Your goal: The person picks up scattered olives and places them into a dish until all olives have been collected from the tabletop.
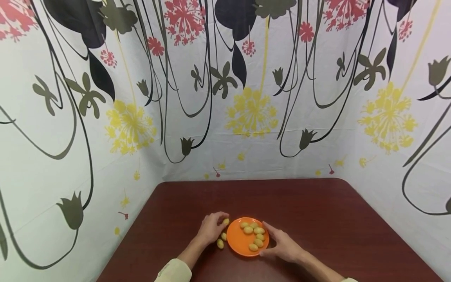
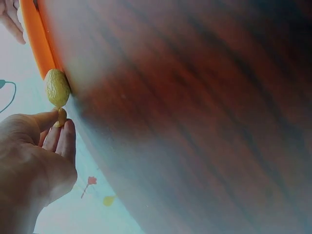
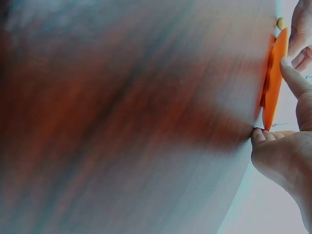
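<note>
An orange plate (image 1: 238, 239) lies on the table with several small oval yellow-green fruits (image 1: 248, 230) on its far and right parts. My right hand (image 1: 284, 246) holds the plate's right side, thumb at the near rim and fingertips at the far rim. Left of the plate, my left hand (image 1: 210, 228) pinches one fruit (image 2: 61, 117) between thumb and fingers. Two loose fruits, the nearer one (image 1: 220, 243) and another (image 1: 224, 236), lie on the table beside the plate's left rim. A wrinkled skin shows on the fruit (image 2: 57, 87) closest to the left wrist camera.
The dark reddish-brown table (image 1: 303, 211) has rounded far corners. White cloth (image 1: 225, 156) printed with flowers and stems hangs around its back and both sides. Pale sleeves (image 1: 175, 270) reach in at the near edge.
</note>
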Tool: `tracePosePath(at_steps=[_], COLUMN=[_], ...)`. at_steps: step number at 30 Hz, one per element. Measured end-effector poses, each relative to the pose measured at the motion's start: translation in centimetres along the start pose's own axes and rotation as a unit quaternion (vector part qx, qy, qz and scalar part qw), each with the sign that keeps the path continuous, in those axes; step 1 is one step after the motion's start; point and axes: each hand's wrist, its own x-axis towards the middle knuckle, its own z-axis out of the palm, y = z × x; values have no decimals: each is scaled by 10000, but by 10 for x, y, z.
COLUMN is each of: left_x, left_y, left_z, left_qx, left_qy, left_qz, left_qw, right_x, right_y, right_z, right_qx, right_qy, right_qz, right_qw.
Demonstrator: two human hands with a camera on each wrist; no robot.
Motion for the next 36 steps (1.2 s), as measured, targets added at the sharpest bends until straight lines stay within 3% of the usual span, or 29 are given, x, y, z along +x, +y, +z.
tracePosePath(at_steps=[15, 22, 27, 36], left_x=[-2, -1, 3, 3], left_y=[6, 16, 24, 28], left_z=[5, 9, 8, 17], left_qx=[-417, -642, -717, -935], left_qy=[163, -88, -86, -383], left_qz=[335, 292, 362, 307], left_qw=[9984, 9975, 9967, 9944], right_x=[-1, 2, 4, 2], right_y=[3, 3, -1, -2], right_z=[0, -1, -4, -4], right_qx=[8, 24, 41, 37], right_qy=[-22, -54, -30, -109], right_qz=[-22, 34, -72, 18], right_qw=[10000, 10000, 10000, 9999])
